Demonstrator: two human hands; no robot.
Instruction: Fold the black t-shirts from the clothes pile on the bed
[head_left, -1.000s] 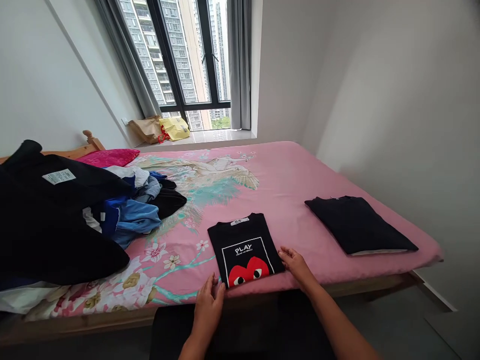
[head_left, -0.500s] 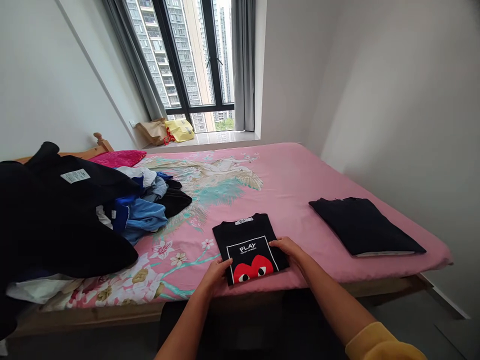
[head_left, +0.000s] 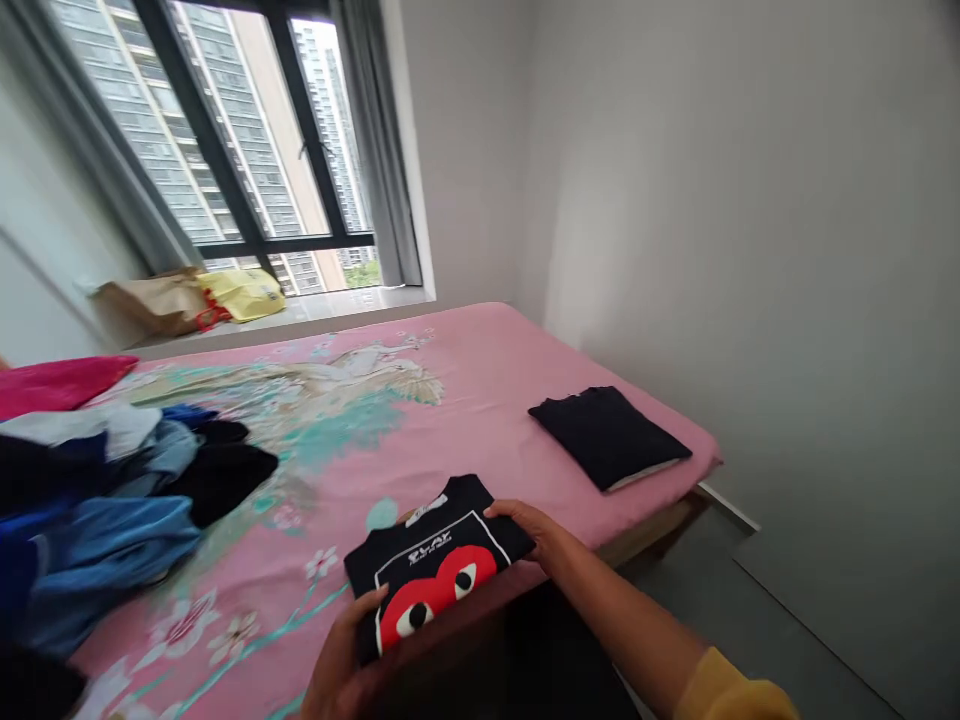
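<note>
A folded black t-shirt (head_left: 431,555) with a white-framed print and a red heart with eyes is lifted slightly off the near edge of the pink flowered bed (head_left: 480,400). My left hand (head_left: 345,660) grips its near left edge, fingers curled under it. My right hand (head_left: 536,530) holds its right edge, thumb on top. A second folded dark garment (head_left: 607,435) lies flat near the bed's right corner.
A heap of loose blue, black and white clothes (head_left: 97,500) covers the bed's left side, with a magenta pillow (head_left: 60,380) behind. Paper bags (head_left: 195,297) sit on the window sill. A grey wall runs along the right; grey floor lies beside the bed.
Both hands have closed on the printed t-shirt and raised it from the bed, tilting it. The view has swung to the right, so the clothes heap has slid to the left edge.
</note>
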